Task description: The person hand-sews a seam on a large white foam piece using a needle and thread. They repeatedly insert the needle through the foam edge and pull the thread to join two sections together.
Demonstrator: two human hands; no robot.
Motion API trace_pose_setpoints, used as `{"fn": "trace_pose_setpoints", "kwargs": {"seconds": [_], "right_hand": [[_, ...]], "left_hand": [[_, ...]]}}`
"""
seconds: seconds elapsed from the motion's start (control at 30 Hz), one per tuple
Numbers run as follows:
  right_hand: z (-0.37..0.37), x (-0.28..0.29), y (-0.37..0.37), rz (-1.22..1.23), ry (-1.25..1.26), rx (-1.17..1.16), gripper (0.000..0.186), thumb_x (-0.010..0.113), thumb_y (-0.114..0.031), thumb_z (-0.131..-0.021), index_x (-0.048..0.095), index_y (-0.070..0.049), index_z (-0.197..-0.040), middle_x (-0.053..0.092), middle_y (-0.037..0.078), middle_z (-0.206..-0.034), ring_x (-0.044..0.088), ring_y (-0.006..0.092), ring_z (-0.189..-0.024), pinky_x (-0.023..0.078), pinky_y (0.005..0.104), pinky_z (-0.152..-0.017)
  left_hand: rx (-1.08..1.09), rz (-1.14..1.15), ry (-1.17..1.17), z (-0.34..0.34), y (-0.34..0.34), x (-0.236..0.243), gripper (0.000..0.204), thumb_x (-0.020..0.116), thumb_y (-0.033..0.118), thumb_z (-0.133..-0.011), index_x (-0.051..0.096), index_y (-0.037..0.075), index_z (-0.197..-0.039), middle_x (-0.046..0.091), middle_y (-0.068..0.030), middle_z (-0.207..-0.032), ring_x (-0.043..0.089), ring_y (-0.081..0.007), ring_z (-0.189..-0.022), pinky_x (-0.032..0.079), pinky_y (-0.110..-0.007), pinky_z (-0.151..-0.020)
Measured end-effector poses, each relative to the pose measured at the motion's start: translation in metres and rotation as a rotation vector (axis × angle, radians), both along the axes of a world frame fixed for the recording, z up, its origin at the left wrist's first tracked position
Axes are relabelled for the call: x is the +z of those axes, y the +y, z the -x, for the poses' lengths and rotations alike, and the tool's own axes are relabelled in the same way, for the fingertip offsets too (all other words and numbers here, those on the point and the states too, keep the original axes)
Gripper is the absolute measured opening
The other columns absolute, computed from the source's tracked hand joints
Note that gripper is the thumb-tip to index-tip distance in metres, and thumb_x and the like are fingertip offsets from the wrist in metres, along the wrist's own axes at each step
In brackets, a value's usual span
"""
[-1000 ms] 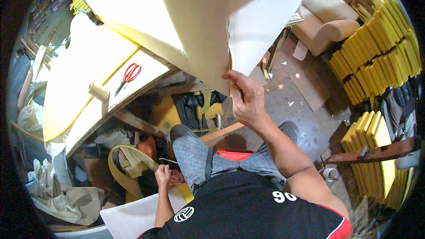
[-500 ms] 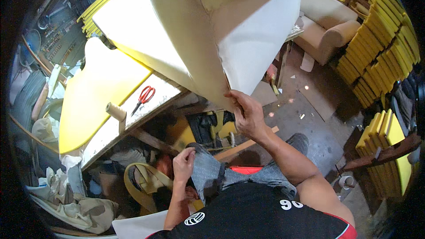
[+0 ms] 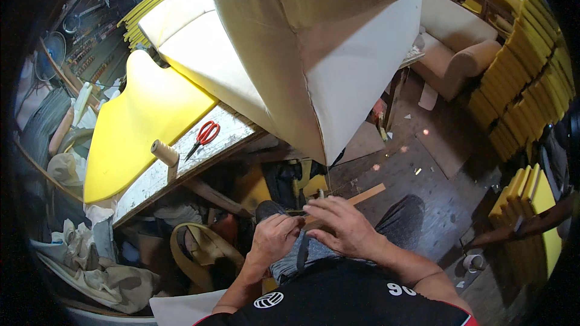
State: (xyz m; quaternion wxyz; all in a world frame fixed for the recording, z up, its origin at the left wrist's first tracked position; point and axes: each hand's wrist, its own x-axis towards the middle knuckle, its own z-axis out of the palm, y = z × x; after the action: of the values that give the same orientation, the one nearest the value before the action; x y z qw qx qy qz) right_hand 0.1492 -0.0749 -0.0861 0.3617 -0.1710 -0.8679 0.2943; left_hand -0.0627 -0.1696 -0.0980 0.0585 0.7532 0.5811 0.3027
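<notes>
A large cream upholstered piece overhangs the worktable, a seam running down to its lower corner. A thin thread seems to hang from that corner. Below it, over my lap, my left hand is closed in a pinch, whatever it holds too small to make out. Beside it my right hand has its fingers apart, with nothing visible in them. Red-handled scissors and a thread spool lie on the worktable, next to a yellow foam sheet.
Stacked yellow foam pads stand at the right, near a wooden bar. A beige sofa is behind them at upper right. Piled fabric and looped webbing lie at lower left. A wooden slat lies on the floor.
My right hand has let go of the cream piece's corner and come down toward my lap. My left hand has risen and moved rightward to beside it.
</notes>
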Motion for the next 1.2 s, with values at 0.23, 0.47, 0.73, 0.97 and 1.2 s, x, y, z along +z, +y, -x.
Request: {"fn": "trace_pose_setpoints", "kwargs": {"seconds": [0.23, 0.47, 0.73, 0.97, 1.2], "right_hand": [[-0.008, -0.017, -0.005, 0.369, 0.218, -0.030, 0.022, 0.072, -0.009, -0.094, 0.071, 0.000, -0.114, 0.075, 0.015, -0.103, 0.074, 0.0242, -0.091, 0.059, 0.0336, -0.078], [-0.022, -0.017, 0.003, 1.084, 0.599, 0.210, 0.026, 0.063, -0.006, -0.101, 0.063, 0.003, -0.125, 0.073, 0.014, -0.115, 0.070, 0.0194, -0.106, 0.056, 0.0347, -0.095], [-0.023, 0.003, 0.015, 0.358, 0.441, -0.230, 0.012, 0.068, -0.005, -0.096, 0.074, -0.002, -0.107, 0.072, 0.015, -0.106, 0.069, 0.0223, -0.093, 0.054, 0.0333, -0.084], [-0.017, 0.041, 0.028, 0.300, 0.621, -0.311, 0.013, 0.067, -0.004, -0.097, 0.070, 0.003, -0.108, 0.071, 0.014, -0.106, 0.069, 0.0207, -0.098, 0.053, 0.0315, -0.088], [-0.003, 0.081, 0.074, -0.222, 0.425, -0.374, 0.015, 0.065, 0.004, -0.094, 0.070, 0.001, -0.107, 0.074, 0.012, -0.102, 0.072, 0.0225, -0.094, 0.055, 0.0320, -0.085]], "left_hand": [[0.071, -0.055, -0.384, -0.028, 0.021, 0.000, 0.016, 0.071, -0.003, -0.086, 0.072, -0.001, -0.102, 0.073, -0.0135, -0.087, 0.072, -0.0231, -0.076, 0.055, -0.032, -0.070], [0.119, -0.004, -0.847, -0.054, 0.040, -0.007, 0.009, 0.071, 0.001, -0.092, 0.072, 0.000, -0.101, 0.073, -0.0119, -0.088, 0.071, -0.0195, -0.076, 0.054, -0.029, -0.068], [-0.051, -0.190, -0.792, -0.068, 0.070, -0.002, 0.019, 0.073, -0.001, -0.089, 0.073, 0.002, -0.108, 0.075, -0.0109, -0.091, 0.073, -0.0197, -0.078, 0.055, -0.030, -0.068], [0.296, -0.678, -0.437, -0.047, 0.138, 0.026, 0.038, 0.087, 0.019, -0.079, 0.063, 0.003, -0.103, 0.064, -0.0106, -0.094, 0.062, -0.0234, -0.085, 0.051, -0.037, -0.079], [0.354, -0.772, -0.396, -0.048, 0.174, 0.032, 0.021, 0.082, 0.011, -0.081, 0.067, 0.003, -0.093, 0.066, -0.0107, -0.088, 0.063, -0.0258, -0.081, 0.052, -0.038, -0.074]]}}
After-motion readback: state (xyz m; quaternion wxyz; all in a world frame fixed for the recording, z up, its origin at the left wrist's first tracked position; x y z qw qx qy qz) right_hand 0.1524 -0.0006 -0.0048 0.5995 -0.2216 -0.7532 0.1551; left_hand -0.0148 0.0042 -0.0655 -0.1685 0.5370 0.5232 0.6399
